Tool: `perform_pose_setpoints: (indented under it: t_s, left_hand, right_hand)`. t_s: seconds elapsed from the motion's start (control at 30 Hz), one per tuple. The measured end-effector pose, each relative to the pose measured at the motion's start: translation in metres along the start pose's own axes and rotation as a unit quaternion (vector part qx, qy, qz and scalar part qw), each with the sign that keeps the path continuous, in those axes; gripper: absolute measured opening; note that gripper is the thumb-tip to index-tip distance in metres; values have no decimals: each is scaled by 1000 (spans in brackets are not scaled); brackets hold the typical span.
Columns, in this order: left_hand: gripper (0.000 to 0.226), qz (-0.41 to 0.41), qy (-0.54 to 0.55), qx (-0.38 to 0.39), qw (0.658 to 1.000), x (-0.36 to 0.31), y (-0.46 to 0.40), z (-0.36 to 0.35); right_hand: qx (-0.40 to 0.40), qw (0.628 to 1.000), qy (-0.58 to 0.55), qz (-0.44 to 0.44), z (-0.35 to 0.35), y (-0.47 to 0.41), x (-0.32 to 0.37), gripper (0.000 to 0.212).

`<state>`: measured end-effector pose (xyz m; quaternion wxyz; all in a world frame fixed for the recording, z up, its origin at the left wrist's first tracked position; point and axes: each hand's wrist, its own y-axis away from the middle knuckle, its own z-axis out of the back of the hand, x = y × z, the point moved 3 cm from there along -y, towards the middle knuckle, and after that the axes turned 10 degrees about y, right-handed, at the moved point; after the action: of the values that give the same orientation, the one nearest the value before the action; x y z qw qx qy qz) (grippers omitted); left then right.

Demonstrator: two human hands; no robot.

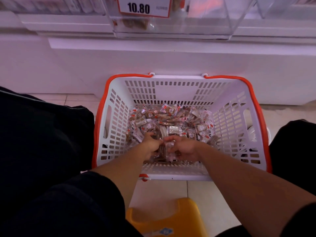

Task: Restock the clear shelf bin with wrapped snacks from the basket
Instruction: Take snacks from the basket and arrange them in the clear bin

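White shop shelving [153,62] across the back, tiled floor [77,100] below, yellow stool [164,218] at bottom edge between dark-trousered legs. White basket [227,117] with orange rim on the floor just in front of the shelving, bottom covered with a loose heap of wrapped snacks [171,120]. Both hands down inside, near the front wall. Left hand [150,144] and right hand [184,147] close together, fingers curled round a small bundle of wrapped snacks between them; exact count unclear. Clear shelf bin [171,26] up on the shelf, behind a price tag [143,6] reading 10.80, mostly see-through, only a few brown packets at its base. Judged early to mid task: bin far from full, plenty left in basket, current handful gathered but not lifted. Many more trips likely.
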<state>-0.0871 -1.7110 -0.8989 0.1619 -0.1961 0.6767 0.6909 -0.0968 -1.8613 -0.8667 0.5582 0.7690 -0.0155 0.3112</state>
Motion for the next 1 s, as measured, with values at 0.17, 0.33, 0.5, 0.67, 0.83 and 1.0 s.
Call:
perform_pose_setpoints:
  t_s: [0.17,0.33,0.5,0.67,0.83,1.0]
  left_hand:
    - [25,-12,-4,25,1000,-8,17,17]
    - [33,-38,-14,31,999,-19,45,33]
    - [49,-135,-163,27,977,-78,88,41]
    - [30,-213,-332,54,917,-169,150,43]
    - [29,-267,-372,76,886,-218,210,41]
    - [19,-274,-196,168,926,-252,249,17]
  right_hand:
    - [30,999,-28,28,-6,5,8,52]
    - [45,996,-41,71,-13,19,20,47]
    - [-18,995,-18,99,6,60,69,48]
    - [-95,971,128,176,26,134,157,46]
    - [-106,950,180,233,19,199,206,30]
    - [-76,938,26,337,14,261,231,36]
